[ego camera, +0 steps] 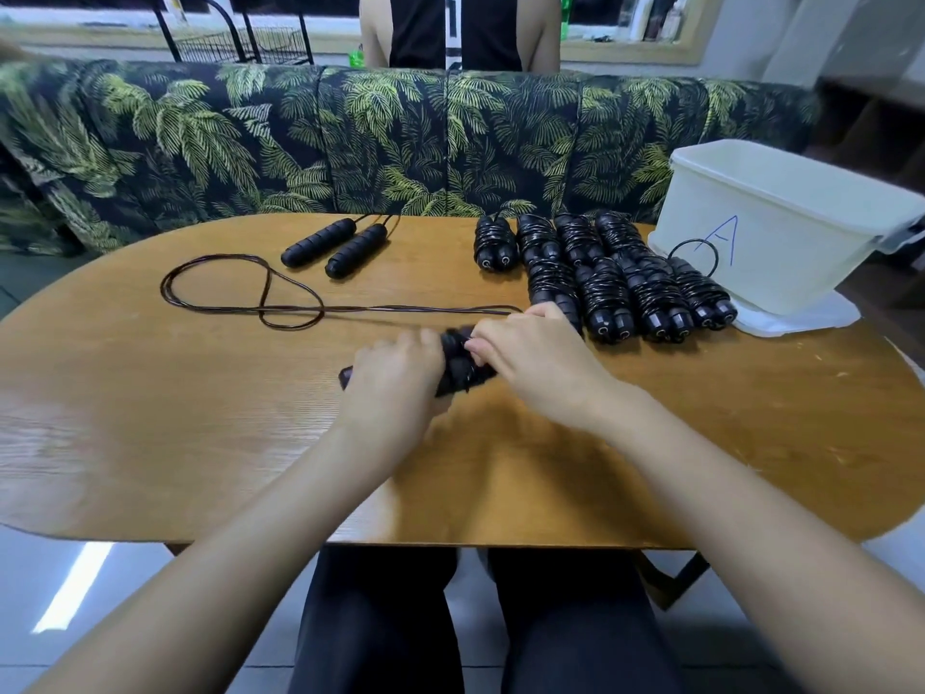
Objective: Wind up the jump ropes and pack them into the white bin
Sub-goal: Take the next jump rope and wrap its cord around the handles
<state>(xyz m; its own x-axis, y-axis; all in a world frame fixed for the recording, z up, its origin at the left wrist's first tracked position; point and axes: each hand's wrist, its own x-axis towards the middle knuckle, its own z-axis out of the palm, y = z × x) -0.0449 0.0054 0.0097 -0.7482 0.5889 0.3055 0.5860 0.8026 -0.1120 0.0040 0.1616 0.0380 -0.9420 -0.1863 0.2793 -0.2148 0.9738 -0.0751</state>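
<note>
Currently, near the middle of the table (200, 418), both hands are holding one black jump rope (458, 365): the left hand (395, 378) is gripping its handles, and the right hand (535, 358) is curling over the wound part. Its loose cord (280, 308) is trailing toward the left edge. Wound bundles (605, 278) are lying beside the white bin (781, 242) at the far right corner.

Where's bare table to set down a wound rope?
Bare: the table at near left, between the loose cord and the front edge, left of the left hand; also near right, between the right hand, wound ropes and the edge. Crowded: far right, wound ropes packed beside the white bin.
</note>
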